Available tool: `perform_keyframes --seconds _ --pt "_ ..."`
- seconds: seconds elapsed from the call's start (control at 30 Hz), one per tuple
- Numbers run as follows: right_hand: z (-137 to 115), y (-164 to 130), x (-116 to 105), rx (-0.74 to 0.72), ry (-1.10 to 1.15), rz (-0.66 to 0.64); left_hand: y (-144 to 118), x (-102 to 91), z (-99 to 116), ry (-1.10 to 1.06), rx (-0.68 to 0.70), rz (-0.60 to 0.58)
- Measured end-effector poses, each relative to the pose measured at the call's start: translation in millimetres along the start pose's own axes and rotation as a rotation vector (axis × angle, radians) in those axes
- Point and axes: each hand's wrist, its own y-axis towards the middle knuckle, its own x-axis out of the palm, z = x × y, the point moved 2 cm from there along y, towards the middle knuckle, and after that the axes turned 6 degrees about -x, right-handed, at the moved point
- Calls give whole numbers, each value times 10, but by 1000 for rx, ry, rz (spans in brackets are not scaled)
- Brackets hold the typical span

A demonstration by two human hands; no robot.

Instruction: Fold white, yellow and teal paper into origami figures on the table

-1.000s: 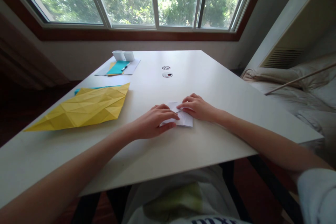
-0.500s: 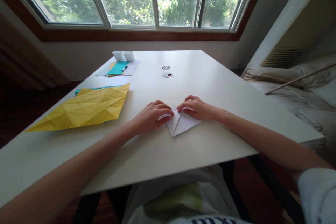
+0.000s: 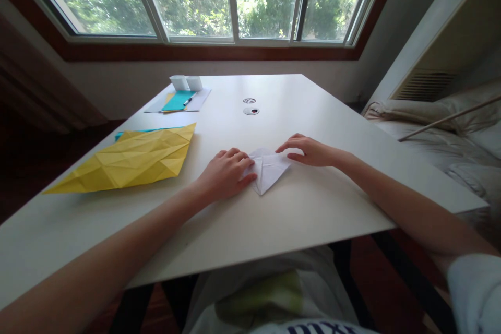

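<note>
A small white folded paper (image 3: 269, 168) lies flat on the white table (image 3: 297, 209), shaped as a triangle with its point toward me. My left hand (image 3: 226, 173) rests on the paper's left part, fingers pressing it down. Just off the paper's right corner, my right hand (image 3: 309, 150) lies flat on the table, its fingertips at or near the paper's upper right edge.
A large creased yellow sheet (image 3: 129, 159) lies to the left over a teal sheet (image 3: 133, 132). At the far left are two small white paper boxes (image 3: 186, 82), teal paper with a pen (image 3: 178, 100) and white sheets. Two round table grommets (image 3: 249, 106) sit mid-table. A bed (image 3: 442, 141) is on the right.
The white paper went from a squarish fold to a flat triangle pointing at me. My right hand slid off it to the right; my left hand stayed pressing its left side.
</note>
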Motion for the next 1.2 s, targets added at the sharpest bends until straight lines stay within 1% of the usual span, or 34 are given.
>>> perform_keyframes --seconds 0.13,0.37,0.5,0.67,0.9,1.1,1.2 --pt "13 -14 0 -30 32 -37 0 0 -2 33 -44 15" --pt "-5 13 14 -98 25 -16 3 12 10 -15 -69 2" --pt "5 11 41 -105 28 -22 8 16 11 -34 -72 -11" --pt "5 13 66 -84 17 -27 3 17 22 -51 -67 -28" --pt "-28 59 102 -37 39 26 -15 12 25 -82 -86 -88" --pt "-43 118 178 66 21 86 -21 10 27 -80 -80 -118" --pt "-37 136 209 93 -10 101 -25 20 19 -84 -81 -135"
